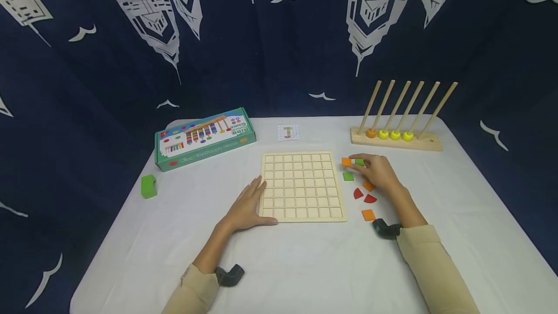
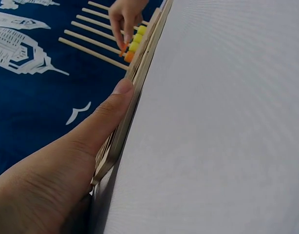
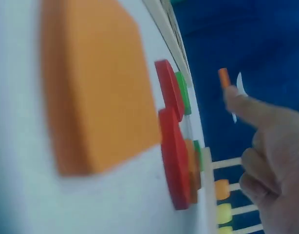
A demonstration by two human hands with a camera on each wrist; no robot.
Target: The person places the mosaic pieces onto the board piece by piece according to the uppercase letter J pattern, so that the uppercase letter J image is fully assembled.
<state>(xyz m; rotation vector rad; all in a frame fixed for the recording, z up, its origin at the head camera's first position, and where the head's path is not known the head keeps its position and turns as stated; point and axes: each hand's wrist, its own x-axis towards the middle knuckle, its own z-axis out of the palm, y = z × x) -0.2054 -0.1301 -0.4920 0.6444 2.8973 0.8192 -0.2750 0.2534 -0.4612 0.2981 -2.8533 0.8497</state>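
Observation:
A square wooden grid board (image 1: pixel 302 187) lies flat on the white table. My left hand (image 1: pixel 249 206) rests at its lower left corner, the fingers along the left side and the thumb along the near edge. Beyond the board's right side, my right hand (image 1: pixel 378 171) pinches a small orange square tile (image 3: pixel 224 77) between thumb and fingertips, lifted off the table. Below that hand lie a green tile (image 1: pixel 348 176), another green tile (image 1: pixel 359 162), an orange tile (image 1: pixel 368 186), two red wedge-shaped tiles (image 1: pixel 370 198) and a nearer orange square tile (image 1: pixel 368 215).
A small pattern card (image 1: pixel 288 133) lies behind the board. At the back right stands a wooden peg rack (image 1: pixel 396 143) with orange and yellow beads. A green game box (image 1: pixel 205 138) sits at the back left, and a green block (image 1: pixel 148 186) is near the left edge.

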